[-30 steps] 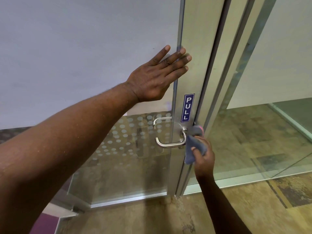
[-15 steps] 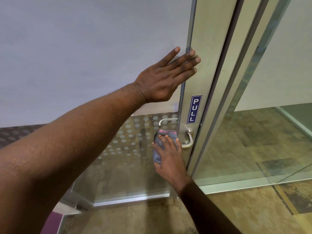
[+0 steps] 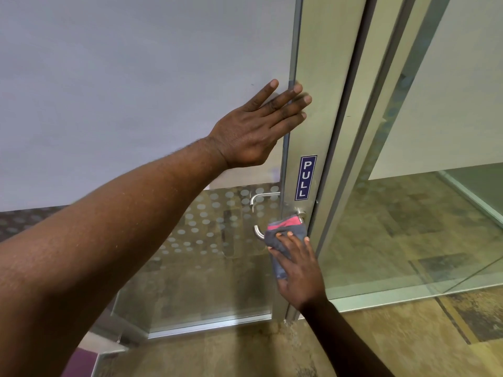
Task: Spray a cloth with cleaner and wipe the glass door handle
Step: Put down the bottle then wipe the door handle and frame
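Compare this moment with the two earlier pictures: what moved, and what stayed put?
The right hand slid the cloth along the door handle: from its door end out to the free end, then back toward the door. It kept hold of the cloth throughout. The left hand stayed flat against the door frame.

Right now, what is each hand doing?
Left hand: open, flat against the door, holding nothing.
Right hand: pressing the cloth over the handle.
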Demonstrator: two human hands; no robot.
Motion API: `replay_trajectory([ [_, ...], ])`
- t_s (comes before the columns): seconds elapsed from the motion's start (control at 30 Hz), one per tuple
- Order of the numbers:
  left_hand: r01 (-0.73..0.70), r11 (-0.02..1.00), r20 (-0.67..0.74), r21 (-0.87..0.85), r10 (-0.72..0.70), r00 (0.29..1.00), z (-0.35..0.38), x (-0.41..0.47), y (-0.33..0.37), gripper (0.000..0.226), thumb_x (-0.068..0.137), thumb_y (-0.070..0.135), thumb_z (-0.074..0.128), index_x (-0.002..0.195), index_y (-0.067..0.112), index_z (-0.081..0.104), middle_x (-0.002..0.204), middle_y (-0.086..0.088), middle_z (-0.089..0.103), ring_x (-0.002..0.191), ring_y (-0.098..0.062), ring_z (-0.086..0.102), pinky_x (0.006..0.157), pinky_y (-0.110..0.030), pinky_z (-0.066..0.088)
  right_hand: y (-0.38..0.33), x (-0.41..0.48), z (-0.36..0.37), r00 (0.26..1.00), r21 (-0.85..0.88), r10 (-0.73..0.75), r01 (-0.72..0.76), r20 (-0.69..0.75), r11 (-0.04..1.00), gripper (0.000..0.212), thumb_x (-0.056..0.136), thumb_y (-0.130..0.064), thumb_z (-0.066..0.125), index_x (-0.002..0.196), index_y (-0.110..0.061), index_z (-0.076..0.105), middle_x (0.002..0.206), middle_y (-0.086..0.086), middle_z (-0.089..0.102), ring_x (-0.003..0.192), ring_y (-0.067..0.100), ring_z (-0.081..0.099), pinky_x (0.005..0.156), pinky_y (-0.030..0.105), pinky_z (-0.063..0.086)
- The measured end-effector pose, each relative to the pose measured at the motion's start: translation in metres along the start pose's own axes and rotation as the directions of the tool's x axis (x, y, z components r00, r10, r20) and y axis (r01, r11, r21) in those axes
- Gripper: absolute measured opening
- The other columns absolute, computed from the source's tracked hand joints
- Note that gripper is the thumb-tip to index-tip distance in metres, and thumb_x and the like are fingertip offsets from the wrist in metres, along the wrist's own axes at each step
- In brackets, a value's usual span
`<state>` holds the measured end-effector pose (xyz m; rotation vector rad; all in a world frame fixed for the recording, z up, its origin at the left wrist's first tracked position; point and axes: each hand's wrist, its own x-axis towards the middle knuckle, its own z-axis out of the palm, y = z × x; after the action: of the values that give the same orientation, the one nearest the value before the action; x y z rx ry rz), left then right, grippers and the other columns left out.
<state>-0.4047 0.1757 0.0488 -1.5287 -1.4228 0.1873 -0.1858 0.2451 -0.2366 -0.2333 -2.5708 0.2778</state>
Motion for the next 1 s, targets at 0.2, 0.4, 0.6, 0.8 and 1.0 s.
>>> replay_trajectory([
  [0.2, 0.008, 1.000, -0.003, 0.003, -0.008, 1.000, 0.001, -0.001, 0.000, 0.051, 0.107, 0.009, 0.031, 0.158, 0.005, 0.035, 0.168, -0.016, 0.028, 0.157, -0.033, 0.023, 0.127, -0.048, 0.001, 0.024, -0.005, -0.004, 0.983, 0.198, 0.142, -0.117, -0.114, 0.973, 0.056, 0.068, -0.005, 0.077, 0.122, -0.016, 0.075, 0.148, 0.013, 0.058, 0.143, 0.036, 0.047, 0.120, 0.051, 0.033],
  [0.4, 0.002, 1.000, 0.019, -0.008, -0.002, 1.000, 0.000, 0.001, 0.000, 0.052, 0.108, 0.011, 0.027, 0.159, 0.006, 0.032, 0.169, -0.015, 0.025, 0.158, -0.032, 0.020, 0.127, -0.045, -0.007, 0.014, 0.008, -0.005, 0.908, 0.449, 0.387, -0.281, -0.163, 0.848, 0.048, 0.079, 0.001, 0.075, 0.124, -0.015, 0.069, 0.147, 0.007, 0.057, 0.143, 0.021, 0.047, 0.120, 0.036, 0.036],
  [0.6, -0.004, 1.000, 0.029, -0.016, 0.004, 1.000, 0.004, -0.001, 0.000, 0.053, 0.108, 0.012, 0.025, 0.160, 0.007, 0.030, 0.170, -0.015, 0.023, 0.158, -0.031, 0.018, 0.128, -0.045, -0.008, 0.006, 0.036, -0.010, 0.717, 0.835, 0.690, -0.320, -0.096, 0.448, 0.026, 0.092, 0.002, 0.070, 0.117, -0.008, 0.073, 0.132, 0.008, 0.065, 0.121, 0.011, 0.063, 0.095, 0.012, 0.047],
  [0.8, -0.011, 1.000, 0.026, -0.013, 0.011, 1.000, 0.005, -0.001, 0.000, 0.052, 0.108, 0.012, 0.024, 0.160, 0.006, 0.031, 0.170, -0.016, 0.023, 0.158, -0.032, 0.018, 0.128, -0.045, -0.008, 0.012, 0.037, -0.007, 0.552, 0.880, 0.685, -0.300, 0.475, -0.368, 0.028, 0.100, -0.010, 0.052, 0.124, -0.004, 0.064, 0.102, 0.015, 0.061, 0.064, 0.014, 0.059, 0.056, 0.023, 0.053],
  [1.0, 0.007, 0.999, 0.003, -0.048, -0.007, 1.000, 0.001, 0.000, 0.000, 0.053, 0.106, 0.009, 0.031, 0.158, 0.004, 0.033, 0.168, -0.017, 0.026, 0.157, -0.033, 0.022, 0.128, -0.048, 0.003, 0.033, 0.009, -0.036, 0.667, 0.855, 0.567, -0.223, 0.484, -0.468, 0.034, 0.085, 0.001, 0.054, 0.113, 0.004, 0.072, 0.098, 0.024, 0.075, 0.085, 0.039, 0.074, 0.074, 0.049, 0.063],
])
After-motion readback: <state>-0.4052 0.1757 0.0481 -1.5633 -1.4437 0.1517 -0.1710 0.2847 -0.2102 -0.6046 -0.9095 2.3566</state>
